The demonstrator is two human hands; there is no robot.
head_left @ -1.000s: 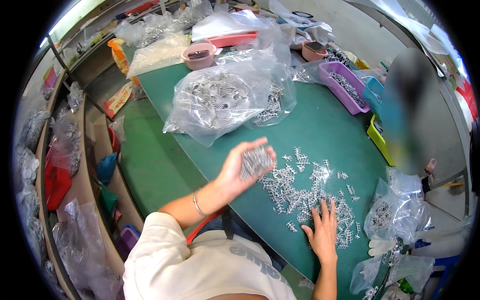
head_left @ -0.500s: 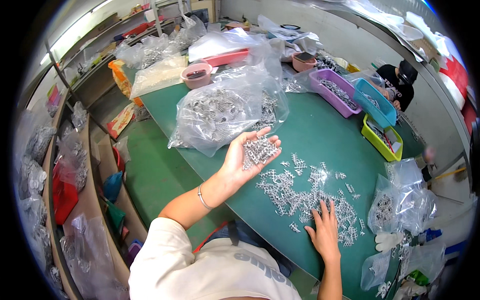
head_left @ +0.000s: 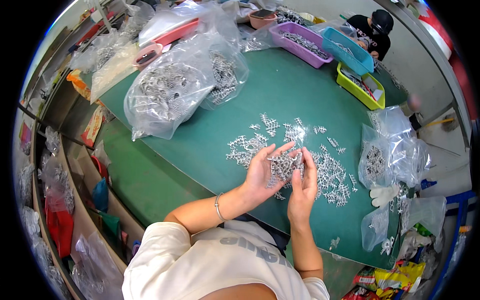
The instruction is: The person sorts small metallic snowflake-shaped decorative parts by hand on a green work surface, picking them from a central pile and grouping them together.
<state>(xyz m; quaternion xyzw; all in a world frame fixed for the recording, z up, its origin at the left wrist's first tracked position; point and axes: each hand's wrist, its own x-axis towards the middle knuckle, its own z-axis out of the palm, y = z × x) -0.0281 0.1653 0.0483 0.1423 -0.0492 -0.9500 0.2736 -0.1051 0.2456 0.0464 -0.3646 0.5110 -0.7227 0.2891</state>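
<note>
My left hand (head_left: 261,175) is cupped palm up over the green table (head_left: 280,95) and holds a handful of small silver metal parts (head_left: 284,165). My right hand (head_left: 303,186) has come against that handful, its fingers touching the parts from the right side. A loose spread of the same metal parts (head_left: 325,167) lies on the table just beyond and to the right of both hands.
Large clear bags of metal parts (head_left: 170,92) lie at the back left. Purple (head_left: 305,45), blue (head_left: 347,50) and yellow-green (head_left: 357,87) trays stand at the back right, near a person in black (head_left: 372,30). Smaller clear bags (head_left: 395,155) and a white glove (head_left: 385,194) lie right.
My left hand came down and toward me with its handful of parts. My right hand lifted off the pile on the table and met the left hand.
</note>
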